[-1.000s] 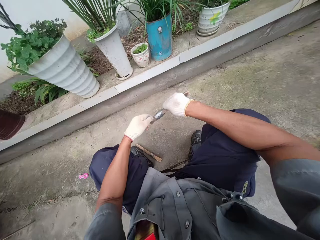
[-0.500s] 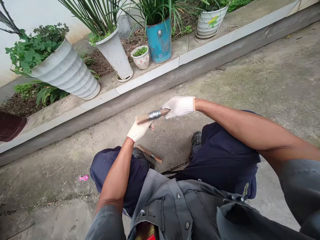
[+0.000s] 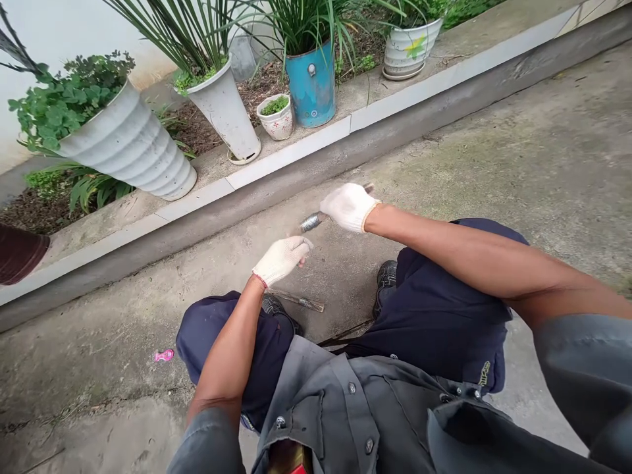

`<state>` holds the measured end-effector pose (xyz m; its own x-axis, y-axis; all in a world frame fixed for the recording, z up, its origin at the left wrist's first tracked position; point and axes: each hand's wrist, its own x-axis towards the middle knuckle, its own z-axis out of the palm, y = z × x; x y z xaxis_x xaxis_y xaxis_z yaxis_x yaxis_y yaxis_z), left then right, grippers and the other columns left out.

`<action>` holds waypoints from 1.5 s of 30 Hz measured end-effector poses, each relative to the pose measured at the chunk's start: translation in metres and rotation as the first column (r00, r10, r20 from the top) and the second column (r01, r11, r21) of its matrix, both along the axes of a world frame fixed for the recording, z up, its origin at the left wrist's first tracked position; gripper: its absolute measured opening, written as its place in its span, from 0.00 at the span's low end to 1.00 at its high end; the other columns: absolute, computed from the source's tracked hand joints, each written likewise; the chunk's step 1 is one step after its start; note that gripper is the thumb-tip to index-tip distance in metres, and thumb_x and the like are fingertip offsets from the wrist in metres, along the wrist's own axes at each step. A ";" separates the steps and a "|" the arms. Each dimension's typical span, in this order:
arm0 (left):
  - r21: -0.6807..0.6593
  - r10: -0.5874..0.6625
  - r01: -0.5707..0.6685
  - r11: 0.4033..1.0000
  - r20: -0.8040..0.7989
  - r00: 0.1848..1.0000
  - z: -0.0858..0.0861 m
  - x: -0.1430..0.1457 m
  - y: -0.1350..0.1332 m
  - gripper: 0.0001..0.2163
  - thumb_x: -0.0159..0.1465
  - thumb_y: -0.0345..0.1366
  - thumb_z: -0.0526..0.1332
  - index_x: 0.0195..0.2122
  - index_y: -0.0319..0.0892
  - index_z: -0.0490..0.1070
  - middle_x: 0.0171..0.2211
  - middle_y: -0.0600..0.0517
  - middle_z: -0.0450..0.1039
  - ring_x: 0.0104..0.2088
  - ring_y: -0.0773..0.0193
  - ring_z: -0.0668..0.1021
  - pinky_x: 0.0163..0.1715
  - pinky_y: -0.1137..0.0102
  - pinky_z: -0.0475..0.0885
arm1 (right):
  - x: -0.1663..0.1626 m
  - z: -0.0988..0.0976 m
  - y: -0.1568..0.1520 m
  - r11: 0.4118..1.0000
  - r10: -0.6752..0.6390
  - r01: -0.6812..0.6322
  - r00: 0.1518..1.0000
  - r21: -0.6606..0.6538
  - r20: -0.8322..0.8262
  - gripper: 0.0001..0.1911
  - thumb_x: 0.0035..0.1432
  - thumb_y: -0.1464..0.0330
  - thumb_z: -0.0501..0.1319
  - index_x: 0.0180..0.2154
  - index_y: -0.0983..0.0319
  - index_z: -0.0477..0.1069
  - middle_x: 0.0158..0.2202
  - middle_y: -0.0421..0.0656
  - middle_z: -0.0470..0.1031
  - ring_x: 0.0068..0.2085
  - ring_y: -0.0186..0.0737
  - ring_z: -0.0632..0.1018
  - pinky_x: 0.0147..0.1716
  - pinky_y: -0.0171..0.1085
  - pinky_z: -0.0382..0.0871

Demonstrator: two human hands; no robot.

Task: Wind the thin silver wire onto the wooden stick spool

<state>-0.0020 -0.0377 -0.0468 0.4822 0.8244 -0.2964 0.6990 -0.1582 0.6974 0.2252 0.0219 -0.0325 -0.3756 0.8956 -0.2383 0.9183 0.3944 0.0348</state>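
The person squats on the concrete ground, and both hands wear white knit gloves. The right hand (image 3: 349, 205), a little above the middle of the frame, is closed in a fist around a wooden stick (image 3: 316, 217). One short end of the stick shows behind the hand and the other end points down to the left. On this lower end sits a tight coil of grey wire (image 3: 311, 222), just beside the glove.

The left hand (image 3: 281, 258) is lower and to the left, near the coil but not touching it. Its fingers are drawn together in a pinch towards the coil. I cannot tell if a thin wire is between them.

A second stick (image 3: 296, 301) lies flat on the ground below the left hand, close to the black shoe (image 3: 388, 273). A small pink object (image 3: 164, 355) lies on the ground at the lower left.

Along the raised curb (image 3: 296, 153) in the upper part stand a ribbed white pot (image 3: 129, 143), a tall white pot (image 3: 226, 108), a small patterned pot (image 3: 277, 122) and a blue pot (image 3: 312, 84).
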 end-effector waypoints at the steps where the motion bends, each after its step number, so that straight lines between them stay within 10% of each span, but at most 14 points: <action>1: 0.044 0.010 -0.009 0.999 -0.034 0.999 0.001 -0.003 0.002 0.14 0.72 0.42 0.54 0.37 0.43 0.76 0.26 0.55 0.76 0.29 0.63 0.77 0.32 0.71 0.68 | -0.002 -0.003 0.000 0.998 0.059 -0.059 0.998 -0.013 0.007 0.12 0.63 0.72 0.60 0.43 0.67 0.81 0.41 0.59 0.81 0.47 0.55 0.80 0.47 0.49 0.66; 6: 0.257 0.031 0.014 0.966 -0.169 0.985 0.005 -0.015 0.009 0.17 0.71 0.41 0.54 0.26 0.44 0.71 0.24 0.54 0.74 0.29 0.61 0.74 0.31 0.69 0.63 | 0.005 -0.012 -0.003 0.945 0.317 -0.314 0.948 -0.090 0.013 0.12 0.57 0.73 0.63 0.43 0.63 0.80 0.40 0.52 0.81 0.44 0.48 0.78 0.45 0.43 0.63; 11: 0.175 0.017 -0.007 0.985 -0.055 0.998 0.007 -0.018 0.011 0.16 0.70 0.44 0.56 0.28 0.43 0.72 0.26 0.54 0.76 0.30 0.61 0.76 0.32 0.70 0.66 | 0.021 0.002 -0.012 0.885 0.345 -0.383 0.921 -0.265 -0.179 0.09 0.57 0.69 0.60 0.39 0.58 0.78 0.30 0.39 0.76 0.29 0.37 0.71 0.33 0.37 0.57; 17: -0.088 0.038 -0.009 0.996 0.335 0.941 -0.005 -0.011 0.007 0.19 0.72 0.50 0.56 0.37 0.39 0.75 0.31 0.47 0.80 0.33 0.59 0.81 0.39 0.67 0.75 | 0.021 0.016 -0.010 0.952 0.086 -0.203 0.896 -0.229 -0.436 0.12 0.58 0.59 0.62 0.40 0.59 0.76 0.30 0.37 0.75 0.30 0.34 0.70 0.30 0.34 0.55; 30: -0.132 0.002 0.004 0.991 0.047 0.999 0.000 0.008 -0.011 0.15 0.71 0.45 0.54 0.35 0.42 0.75 0.25 0.54 0.76 0.29 0.62 0.79 0.34 0.71 0.72 | 0.008 0.009 -0.001 0.987 -0.158 0.155 0.986 -0.048 -0.056 0.18 0.59 0.73 0.62 0.51 0.63 0.78 0.42 0.56 0.82 0.44 0.54 0.81 0.41 0.45 0.70; 37: 0.018 0.037 -0.036 0.999 -0.025 0.999 0.003 -0.009 0.002 0.15 0.71 0.44 0.54 0.32 0.44 0.74 0.23 0.54 0.73 0.26 0.62 0.75 0.29 0.70 0.66 | -0.008 -0.009 -0.011 1.000 0.010 -0.010 1.000 -0.017 -0.019 0.11 0.62 0.71 0.61 0.43 0.67 0.80 0.43 0.61 0.81 0.49 0.58 0.80 0.47 0.49 0.67; 41: 0.225 0.030 0.001 0.974 -0.134 0.991 0.006 -0.024 0.013 0.17 0.70 0.41 0.55 0.24 0.44 0.69 0.21 0.54 0.70 0.26 0.62 0.71 0.29 0.68 0.62 | -0.003 -0.012 -0.011 0.962 0.216 -0.212 0.976 -0.171 0.007 0.11 0.56 0.74 0.64 0.42 0.64 0.80 0.39 0.53 0.81 0.43 0.49 0.79 0.44 0.43 0.65; 45: 0.157 0.018 -0.008 0.988 -0.057 0.998 0.011 -0.033 0.017 0.17 0.70 0.44 0.55 0.25 0.43 0.71 0.23 0.54 0.73 0.27 0.63 0.73 0.31 0.69 0.65 | 0.015 -0.001 -0.013 0.889 0.260 -0.307 0.949 -0.340 -0.178 0.08 0.55 0.69 0.64 0.39 0.59 0.79 0.30 0.41 0.77 0.32 0.38 0.74 0.35 0.37 0.61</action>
